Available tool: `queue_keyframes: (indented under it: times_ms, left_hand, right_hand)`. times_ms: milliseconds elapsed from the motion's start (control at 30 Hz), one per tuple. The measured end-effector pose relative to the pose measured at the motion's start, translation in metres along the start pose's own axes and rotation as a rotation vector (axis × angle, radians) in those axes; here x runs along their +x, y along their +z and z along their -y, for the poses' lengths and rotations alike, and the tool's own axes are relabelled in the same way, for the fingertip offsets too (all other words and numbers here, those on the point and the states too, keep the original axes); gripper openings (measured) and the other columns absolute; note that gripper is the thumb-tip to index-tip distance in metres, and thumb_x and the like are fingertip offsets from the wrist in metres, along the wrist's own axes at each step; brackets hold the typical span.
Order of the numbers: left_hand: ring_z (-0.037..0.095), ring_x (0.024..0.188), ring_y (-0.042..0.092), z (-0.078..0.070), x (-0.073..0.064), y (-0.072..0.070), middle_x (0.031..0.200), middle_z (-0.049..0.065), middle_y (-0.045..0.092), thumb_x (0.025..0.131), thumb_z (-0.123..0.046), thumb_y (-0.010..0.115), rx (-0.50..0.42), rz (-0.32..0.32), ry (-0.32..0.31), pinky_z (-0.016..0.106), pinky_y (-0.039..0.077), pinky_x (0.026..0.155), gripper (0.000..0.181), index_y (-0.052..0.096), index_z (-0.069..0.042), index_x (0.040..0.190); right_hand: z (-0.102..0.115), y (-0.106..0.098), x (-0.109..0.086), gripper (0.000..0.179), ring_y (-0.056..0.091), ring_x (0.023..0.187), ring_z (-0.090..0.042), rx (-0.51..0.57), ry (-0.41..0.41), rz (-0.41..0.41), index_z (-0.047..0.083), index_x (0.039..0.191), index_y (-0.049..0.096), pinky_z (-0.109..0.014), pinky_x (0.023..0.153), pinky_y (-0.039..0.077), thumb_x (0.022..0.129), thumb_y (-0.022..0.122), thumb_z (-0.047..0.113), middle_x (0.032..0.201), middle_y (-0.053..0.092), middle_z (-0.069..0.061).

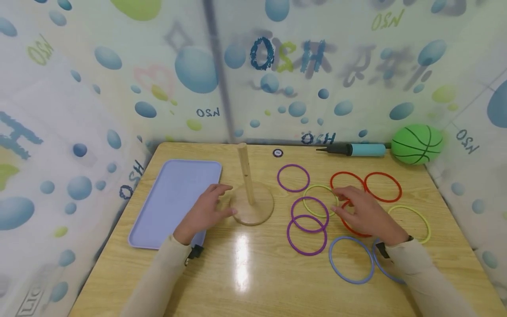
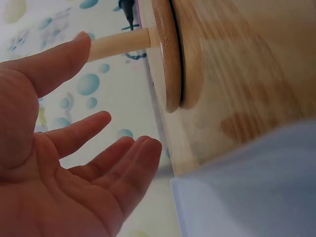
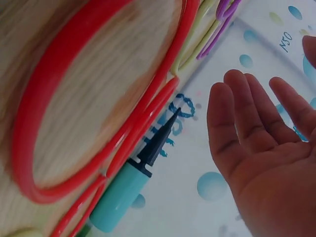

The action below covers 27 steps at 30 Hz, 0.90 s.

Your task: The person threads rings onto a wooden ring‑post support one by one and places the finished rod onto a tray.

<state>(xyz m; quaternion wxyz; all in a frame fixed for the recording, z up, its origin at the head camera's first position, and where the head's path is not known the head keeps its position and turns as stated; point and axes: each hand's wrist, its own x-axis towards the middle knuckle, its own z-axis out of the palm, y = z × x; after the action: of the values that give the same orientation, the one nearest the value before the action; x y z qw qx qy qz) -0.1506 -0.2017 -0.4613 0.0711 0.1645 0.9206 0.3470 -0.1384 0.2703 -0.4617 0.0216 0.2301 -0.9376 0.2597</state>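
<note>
My left hand [image 1: 207,210] hovers over the right edge of a lavender tray [image 1: 178,185], beside a wooden peg stand [image 1: 247,176] with a round base. Its fingers are spread and relaxed, holding nothing; in the left wrist view the thumb overlaps the peg [image 2: 121,44]. Over to the right, my right hand [image 1: 366,213] is above scattered rings, fingers loosely extended and also holding nothing. It partly hides a red ring [image 1: 358,234]. Close to its fingertips lie a yellow-green ring [image 1: 321,186] and overlapping purple rings [image 1: 310,197]. Blue rings [image 1: 354,282] lie nearer the front, one partly behind the right wrist.
Two more red rings [image 1: 382,173] and a yellow-green ring [image 1: 428,229] lie at the right. Along the back are a small dark disc [image 1: 278,152], a blue hand pump [image 1: 367,150] and a green ball [image 1: 416,144]. Patterned curtains [image 1: 277,101] surround the wooden table [image 1: 273,286].
</note>
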Motion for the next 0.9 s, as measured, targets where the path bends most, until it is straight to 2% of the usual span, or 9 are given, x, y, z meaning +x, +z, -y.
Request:
queue_keyframes:
  times_ms: [167, 233, 400, 500, 600, 700, 900]
  left_hand:
    - [0.041, 0.133, 0.057, -0.002, 0.003, 0.005, 0.152, 0.02, 0.05, 0.092, -0.033, 0.085, -0.025, 0.049, -0.078, 0.056, 0.053, 0.103, 0.076, 0.05, -0.009, 0.155]
    - [0.04, 0.13, 0.058, -0.004, 0.004, 0.006, 0.15, 0.021, 0.051, 0.091, -0.032, 0.086, -0.017, 0.05, -0.1, 0.056, 0.053, 0.102, 0.078, 0.05, -0.007, 0.155]
    - [0.033, 0.115, 0.06, -0.007, 0.007, 0.01, 0.134, 0.021, 0.058, 0.088, -0.031, 0.088, 0.003, 0.039, -0.148, 0.051, 0.053, 0.094, 0.078, 0.053, -0.004, 0.153]
    - [0.031, 0.115, 0.061, -0.006, 0.009, 0.015, 0.132, 0.02, 0.059, 0.086, -0.029, 0.09, -0.02, 0.045, -0.181, 0.048, 0.054, 0.095, 0.08, 0.053, -0.004, 0.153]
    - [0.033, 0.117, 0.061, -0.006, 0.011, 0.02, 0.133, 0.021, 0.058, 0.083, -0.025, 0.092, -0.036, 0.048, -0.186, 0.049, 0.054, 0.097, 0.082, 0.053, -0.003, 0.152]
    - [0.029, 0.113, 0.058, -0.008, 0.013, 0.024, 0.13, 0.019, 0.057, 0.082, -0.023, 0.093, -0.015, 0.059, -0.184, 0.046, 0.052, 0.096, 0.083, 0.053, -0.003, 0.152]
    - [0.026, 0.106, 0.055, -0.014, 0.016, 0.024, 0.123, 0.017, 0.057, 0.083, -0.022, 0.093, 0.033, 0.066, -0.193, 0.043, 0.049, 0.09, 0.085, 0.051, -0.003, 0.154]
  right_hand:
    - [0.0, 0.006, 0.006, 0.043, 0.072, 0.108, -0.027, 0.074, 0.023, 0.055, 0.002, 0.139, 0.065, -0.047, 0.087, 0.062, 0.101, 0.074, 0.021, 0.134, 0.069, -0.015]
    - [0.0, 0.009, 0.008, 0.043, 0.071, 0.109, -0.027, 0.097, 0.034, 0.072, 0.002, 0.139, 0.065, -0.047, 0.088, 0.062, 0.102, 0.073, 0.023, 0.135, 0.069, -0.015]
    - [-0.002, 0.014, 0.013, 0.045, 0.07, 0.11, -0.022, 0.151, 0.071, 0.102, 0.005, 0.14, 0.065, -0.045, 0.092, 0.061, 0.104, 0.069, 0.032, 0.133, 0.07, -0.01]
    - [-0.005, 0.018, 0.016, 0.045, 0.069, 0.11, -0.017, 0.179, 0.108, 0.135, 0.009, 0.14, 0.065, -0.043, 0.094, 0.06, 0.104, 0.069, 0.037, 0.13, 0.071, -0.003]
    - [-0.006, 0.021, 0.021, 0.044, 0.067, 0.109, -0.016, 0.212, 0.147, 0.171, 0.011, 0.14, 0.066, -0.041, 0.094, 0.058, 0.104, 0.07, 0.036, 0.126, 0.072, 0.0]
    - [-0.006, 0.022, 0.026, 0.041, 0.066, 0.107, -0.017, 0.234, 0.166, 0.196, 0.01, 0.138, 0.067, -0.04, 0.093, 0.057, 0.102, 0.072, 0.03, 0.124, 0.072, -0.001]
    - [-0.008, 0.023, 0.036, 0.036, 0.069, 0.1, -0.017, 0.197, 0.132, 0.219, 0.004, 0.132, 0.071, -0.038, 0.088, 0.058, 0.099, 0.076, 0.016, 0.122, 0.074, -0.01]
